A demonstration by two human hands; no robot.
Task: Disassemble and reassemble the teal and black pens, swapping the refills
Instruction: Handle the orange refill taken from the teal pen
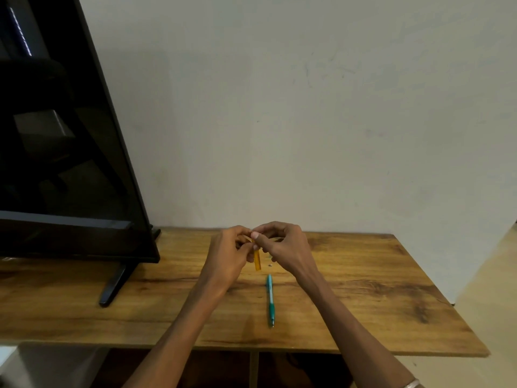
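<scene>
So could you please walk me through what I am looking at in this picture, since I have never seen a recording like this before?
There is no machine here: a person wears a camera on the head, so you look forward and down along both forearms at their two bare hands. There is only this one view.

In front is a wooden table against a pale wall. On its left stands a dark screen on a black foot. A teal pen lies whole on the table, pointing roughly toward the person. A tiny pale bit lies just beyond it; I cannot tell what it is.

The left hand and right hand meet above the table and both pinch a small amber tube, which looks like a pen part. No black pen shows plainly.
</scene>
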